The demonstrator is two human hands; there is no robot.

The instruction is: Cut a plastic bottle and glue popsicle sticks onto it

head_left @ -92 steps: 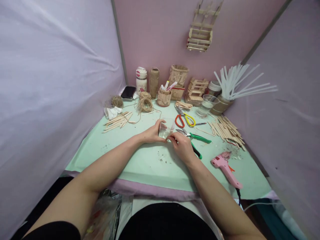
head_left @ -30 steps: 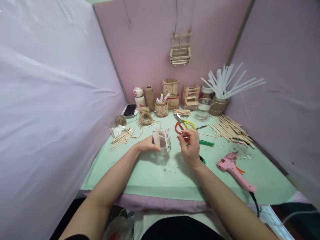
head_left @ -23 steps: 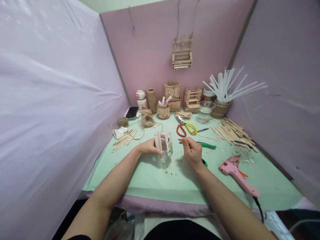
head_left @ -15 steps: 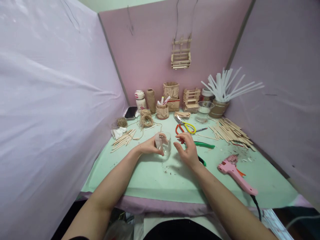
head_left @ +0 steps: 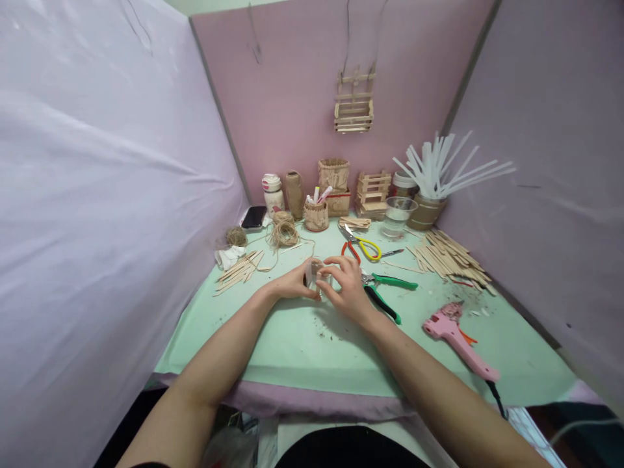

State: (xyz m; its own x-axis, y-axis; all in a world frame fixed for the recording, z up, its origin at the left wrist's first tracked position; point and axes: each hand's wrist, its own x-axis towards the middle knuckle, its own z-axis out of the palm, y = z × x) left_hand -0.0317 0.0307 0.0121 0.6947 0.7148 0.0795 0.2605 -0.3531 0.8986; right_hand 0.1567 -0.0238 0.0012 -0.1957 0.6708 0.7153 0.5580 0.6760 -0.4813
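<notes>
A small clear cup (head_left: 324,279) lies between my hands above the middle of the green table. My left hand (head_left: 298,282) is wrapped round its left side. Over its right side curve the thumb and fingers of my right hand (head_left: 345,287), which grips it too and hides part of it. Just right of my right hand lie green-handled pliers (head_left: 394,282). Beyond the hands are scissors with red and yellow handles (head_left: 368,249).
A pink glue gun (head_left: 461,341) lies at the right, near a pile of wooden sticks (head_left: 451,260). More sticks (head_left: 238,273) and twine (head_left: 284,233) are at the left. Containers and a water cup (head_left: 398,218) line the back.
My right hand has moved left onto the clear cup and closed on its right side. The green-handled pliers now show more fully. My left hand still holds the cup.
</notes>
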